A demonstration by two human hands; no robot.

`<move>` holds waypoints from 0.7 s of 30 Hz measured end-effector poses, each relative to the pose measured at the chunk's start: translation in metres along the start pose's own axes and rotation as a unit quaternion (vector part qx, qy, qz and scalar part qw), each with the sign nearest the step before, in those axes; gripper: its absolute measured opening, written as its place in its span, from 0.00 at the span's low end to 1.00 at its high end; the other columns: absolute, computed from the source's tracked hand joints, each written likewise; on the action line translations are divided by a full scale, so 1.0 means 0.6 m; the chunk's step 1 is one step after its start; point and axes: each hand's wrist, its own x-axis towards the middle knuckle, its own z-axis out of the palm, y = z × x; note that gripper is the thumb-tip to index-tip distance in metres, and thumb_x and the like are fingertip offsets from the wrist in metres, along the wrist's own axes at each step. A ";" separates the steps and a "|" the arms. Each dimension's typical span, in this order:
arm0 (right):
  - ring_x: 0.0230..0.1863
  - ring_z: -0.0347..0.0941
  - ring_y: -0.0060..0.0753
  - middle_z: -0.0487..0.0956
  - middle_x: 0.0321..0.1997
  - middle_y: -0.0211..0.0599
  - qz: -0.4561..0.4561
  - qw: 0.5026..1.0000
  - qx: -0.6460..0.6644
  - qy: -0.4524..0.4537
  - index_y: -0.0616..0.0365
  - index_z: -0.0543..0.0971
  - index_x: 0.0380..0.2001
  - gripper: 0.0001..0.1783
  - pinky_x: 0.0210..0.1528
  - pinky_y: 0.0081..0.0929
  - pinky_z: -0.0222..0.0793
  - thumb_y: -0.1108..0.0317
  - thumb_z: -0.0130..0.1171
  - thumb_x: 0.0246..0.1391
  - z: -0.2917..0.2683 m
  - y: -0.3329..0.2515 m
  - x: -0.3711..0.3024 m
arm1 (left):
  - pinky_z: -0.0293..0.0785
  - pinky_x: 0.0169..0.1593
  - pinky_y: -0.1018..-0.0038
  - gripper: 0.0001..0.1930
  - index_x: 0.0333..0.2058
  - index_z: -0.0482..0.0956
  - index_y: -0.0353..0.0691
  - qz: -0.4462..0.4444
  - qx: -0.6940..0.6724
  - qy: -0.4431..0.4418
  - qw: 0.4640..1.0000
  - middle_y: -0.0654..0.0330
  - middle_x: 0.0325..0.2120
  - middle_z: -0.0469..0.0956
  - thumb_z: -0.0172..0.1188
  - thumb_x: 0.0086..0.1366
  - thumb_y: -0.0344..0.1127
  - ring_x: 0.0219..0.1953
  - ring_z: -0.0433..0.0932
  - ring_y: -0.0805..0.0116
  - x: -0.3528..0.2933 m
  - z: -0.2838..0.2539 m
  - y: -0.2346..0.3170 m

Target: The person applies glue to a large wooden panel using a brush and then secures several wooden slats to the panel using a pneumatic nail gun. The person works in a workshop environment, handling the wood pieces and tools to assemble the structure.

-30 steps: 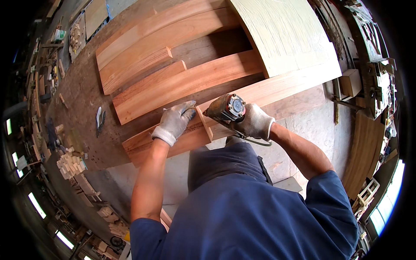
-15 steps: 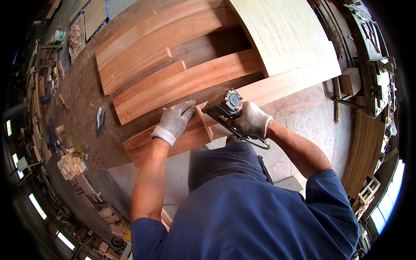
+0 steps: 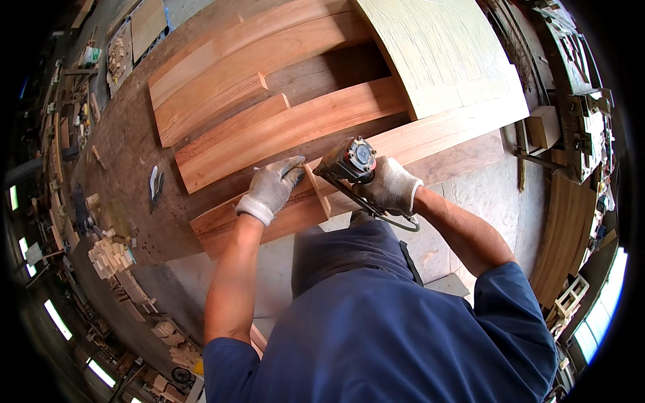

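My right hand, in a pale knit glove, is closed round the handle of a nail gun with a round metal cap and a hose. The tool's nose sits beside a thin wooden strip that stands crosswise on a reddish board. My left hand, gloved too, rests over the board's far edge. Its bent fingers and thumb close at the strip's far end; the exact contact is partly hidden. The nail gun's tip is hidden behind its body.
Several reddish planks lie across the worktable. A cream-coloured panel covers their right ends. Dark-handled hand tools lie on the table's left, above a stack of small wood blocks. A wooden block stands at the right.
Almost nothing differs. Both hands, the nail gun and the strip keep their places.
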 end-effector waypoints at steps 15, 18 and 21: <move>0.38 0.85 0.49 0.88 0.35 0.50 0.022 0.998 0.049 -0.017 0.58 0.87 0.43 0.17 0.44 0.40 0.79 0.54 0.67 0.63 -0.008 0.000 -0.033 | 0.79 0.62 0.65 0.14 0.54 0.86 0.39 0.010 -0.012 -0.003 1.000 0.51 0.54 0.86 0.63 0.74 0.35 0.57 0.84 0.55 0.002 0.002 -0.011; 0.39 0.85 0.53 0.87 0.35 0.53 -0.014 0.999 0.033 0.008 0.58 0.87 0.43 0.17 0.44 0.41 0.79 0.55 0.68 0.61 0.012 0.026 -0.029 | 0.79 0.62 0.66 0.14 0.55 0.86 0.38 0.000 -0.028 -0.010 1.000 0.51 0.54 0.86 0.63 0.74 0.34 0.57 0.84 0.56 0.003 0.003 -0.010; 0.40 0.85 0.56 0.87 0.36 0.54 -0.019 1.000 0.021 0.004 0.59 0.87 0.42 0.17 0.45 0.42 0.79 0.56 0.69 0.59 0.021 0.041 -0.024 | 0.79 0.61 0.66 0.15 0.55 0.86 0.38 -0.008 -0.039 -0.017 0.999 0.51 0.54 0.86 0.63 0.74 0.34 0.57 0.85 0.57 0.004 0.002 -0.009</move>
